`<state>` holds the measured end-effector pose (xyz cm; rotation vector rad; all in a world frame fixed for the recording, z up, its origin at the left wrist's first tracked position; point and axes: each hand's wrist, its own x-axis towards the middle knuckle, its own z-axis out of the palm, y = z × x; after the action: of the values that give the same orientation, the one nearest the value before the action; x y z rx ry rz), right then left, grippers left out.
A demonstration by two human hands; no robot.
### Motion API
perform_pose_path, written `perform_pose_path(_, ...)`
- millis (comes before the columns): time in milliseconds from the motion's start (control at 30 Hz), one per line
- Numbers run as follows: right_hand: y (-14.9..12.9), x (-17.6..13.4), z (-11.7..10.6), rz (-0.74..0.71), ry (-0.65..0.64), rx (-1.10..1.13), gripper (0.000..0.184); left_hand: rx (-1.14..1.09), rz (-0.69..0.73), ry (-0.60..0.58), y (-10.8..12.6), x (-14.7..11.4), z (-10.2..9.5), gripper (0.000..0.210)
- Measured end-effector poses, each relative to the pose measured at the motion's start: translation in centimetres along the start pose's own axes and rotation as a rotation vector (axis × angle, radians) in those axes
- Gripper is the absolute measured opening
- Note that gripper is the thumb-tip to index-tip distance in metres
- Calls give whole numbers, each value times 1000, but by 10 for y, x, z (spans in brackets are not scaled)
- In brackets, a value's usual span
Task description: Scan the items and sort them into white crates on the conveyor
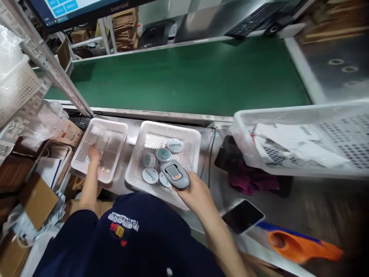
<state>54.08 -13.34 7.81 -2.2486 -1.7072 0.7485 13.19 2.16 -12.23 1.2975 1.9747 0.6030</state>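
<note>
My right hand (196, 196) holds a grey handheld scanner (175, 174) over the near edge of a white perforated basket (190, 138). Several round white-and-teal tins (163, 154) lie in that basket, just beyond the scanner. My left hand (93, 153) reaches into a second white basket (115, 129) to the left and touches a small object on its floor; the fingers hide it, so whether it is gripped is unclear.
A green conveyor belt (187, 77) runs behind the baskets. A large white crate (302, 115) with papers stands at the right. A dark phone (242, 216), a maroon cloth (245, 181) and an orange tool (300, 246) lie nearby. Cardboard boxes (37, 200) crowd the left.
</note>
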Motion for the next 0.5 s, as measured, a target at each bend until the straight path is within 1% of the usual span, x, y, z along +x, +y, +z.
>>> perform_pose_path(67,6,-1,2,16,-9,-8,38,100,-87,-38,-37,2,-19,44)
perform_pose_path(100,6,-1,3,9,-18,-7,38,136,-127,-56,-50,2,-25,44)
perform_pose_path(133,4,0,5,-9,-29,-3,38,159,-152,-72,-59,1,-28,43)
perform_pose_path(200,-6,4,8,-66,-61,6,39,199,-156,-71,-63,-3,-29,42)
perform_pose_path(267,-20,7,10,-127,-114,-22,39,244,-139,-47,-53,-7,-27,49)
perform_pose_path(333,-39,8,11,-178,-174,-81,44,267,-64,-1,-32,-12,-21,64)
perform_pose_path(400,-59,8,9,-209,-238,-158,54,251,97,39,-6,-20,-11,78)
perform_pose_path(433,-70,7,7,-215,-268,-197,59,237,197,40,8,-25,-4,83)
perform_pose_path(500,-91,7,5,-218,-325,-271,65,204,393,-13,36,-37,16,91)
